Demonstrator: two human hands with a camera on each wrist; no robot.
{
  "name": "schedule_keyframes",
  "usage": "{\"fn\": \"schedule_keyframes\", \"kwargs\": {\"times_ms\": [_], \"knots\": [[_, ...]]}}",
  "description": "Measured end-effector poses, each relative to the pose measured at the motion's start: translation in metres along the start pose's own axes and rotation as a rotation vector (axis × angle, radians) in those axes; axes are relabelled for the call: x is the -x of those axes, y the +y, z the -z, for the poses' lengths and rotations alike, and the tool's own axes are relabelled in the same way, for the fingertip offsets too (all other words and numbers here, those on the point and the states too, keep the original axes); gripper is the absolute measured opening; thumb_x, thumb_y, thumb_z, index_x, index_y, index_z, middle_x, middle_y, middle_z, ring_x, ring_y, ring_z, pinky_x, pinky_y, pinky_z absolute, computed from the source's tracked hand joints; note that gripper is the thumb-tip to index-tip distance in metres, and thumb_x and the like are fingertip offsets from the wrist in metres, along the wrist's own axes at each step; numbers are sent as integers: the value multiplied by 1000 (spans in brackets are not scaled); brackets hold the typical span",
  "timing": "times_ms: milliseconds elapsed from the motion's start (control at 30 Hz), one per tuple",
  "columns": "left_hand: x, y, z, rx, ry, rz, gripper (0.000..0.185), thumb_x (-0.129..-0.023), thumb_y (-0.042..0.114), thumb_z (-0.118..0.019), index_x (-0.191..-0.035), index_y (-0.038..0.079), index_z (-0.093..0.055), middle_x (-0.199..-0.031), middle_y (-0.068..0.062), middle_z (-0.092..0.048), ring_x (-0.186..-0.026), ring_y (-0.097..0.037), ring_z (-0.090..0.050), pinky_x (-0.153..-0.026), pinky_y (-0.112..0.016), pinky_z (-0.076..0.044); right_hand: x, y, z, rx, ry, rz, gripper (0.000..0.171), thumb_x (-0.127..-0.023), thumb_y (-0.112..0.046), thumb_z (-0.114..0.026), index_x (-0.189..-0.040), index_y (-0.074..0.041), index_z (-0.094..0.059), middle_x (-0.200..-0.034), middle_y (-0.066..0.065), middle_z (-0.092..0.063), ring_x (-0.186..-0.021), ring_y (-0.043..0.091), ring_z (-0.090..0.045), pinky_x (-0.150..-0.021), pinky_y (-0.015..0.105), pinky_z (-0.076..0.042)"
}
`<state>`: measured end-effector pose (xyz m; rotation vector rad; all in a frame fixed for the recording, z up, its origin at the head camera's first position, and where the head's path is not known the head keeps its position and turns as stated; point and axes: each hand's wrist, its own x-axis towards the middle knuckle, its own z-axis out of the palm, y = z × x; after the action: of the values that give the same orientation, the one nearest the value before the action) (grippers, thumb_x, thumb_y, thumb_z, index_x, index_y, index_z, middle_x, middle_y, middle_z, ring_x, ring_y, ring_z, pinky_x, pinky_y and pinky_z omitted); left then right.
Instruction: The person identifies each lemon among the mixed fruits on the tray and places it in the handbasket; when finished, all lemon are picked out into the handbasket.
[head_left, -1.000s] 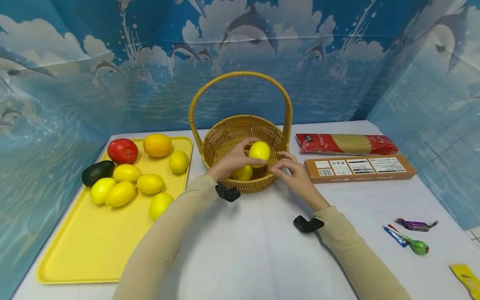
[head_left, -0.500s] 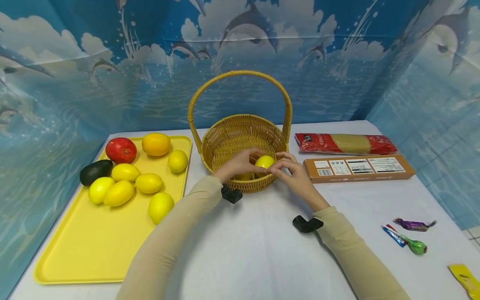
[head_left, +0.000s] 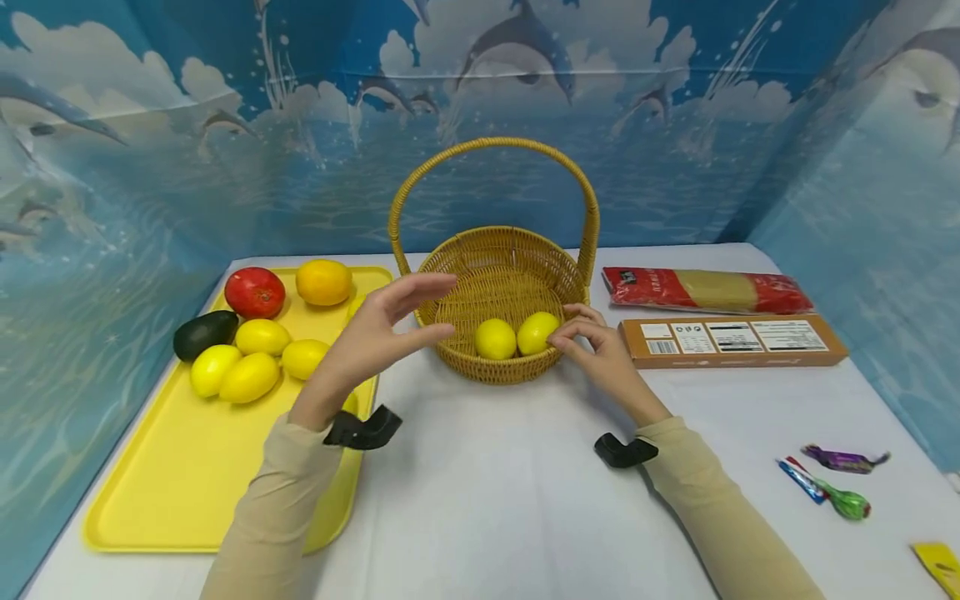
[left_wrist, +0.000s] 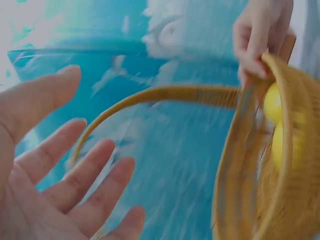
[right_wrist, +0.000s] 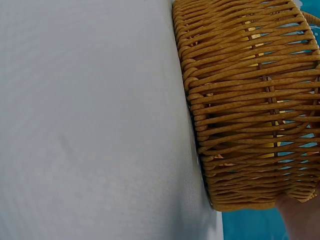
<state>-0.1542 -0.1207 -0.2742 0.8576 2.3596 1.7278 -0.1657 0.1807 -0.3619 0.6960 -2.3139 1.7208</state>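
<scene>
1. Head view gives me the white-clothed table (head_left: 480,500), with the yellow tray (head_left: 161,500) and its fruit (head_left: 262,337) at eight o'clock from the wicker basket (head_left: 495,374).
2. For the basket, my right wrist view adds the outer weave down by the table, seen more from above in the head view; fruit inside shows there only as yellow glints.
3. Half a second ago the left hand (head_left: 375,337) was down at one lemon (head_left: 537,333); now it has lifted away to eight o'clock, fingers spread, holding nothing. The right hand (head_left: 606,360) grips the rim (left_wrist: 287,150) at four o'clock; my left wrist view, though blurred, shows its fingers crossing there.
4. That lemon rests inside at five o'clock, the other lemon (head_left: 495,339) at six. I judge this placement finished.
</scene>
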Motion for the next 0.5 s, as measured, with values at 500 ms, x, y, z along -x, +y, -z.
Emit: {"fn": "schedule_keyframes", "kwargs": {"times_ms": [500], "knots": [[143,-70,72,94,242,172,46,-93,-3,-55,-137,-1,-42,-138,-12,-43,-124,-16,-40,-93,-18,-39,0,1,0,22,-3,2,7,-87,10,-59,-85,9,-66,-90,20,-63,-125,38,-32,-102,53,-22]]}}
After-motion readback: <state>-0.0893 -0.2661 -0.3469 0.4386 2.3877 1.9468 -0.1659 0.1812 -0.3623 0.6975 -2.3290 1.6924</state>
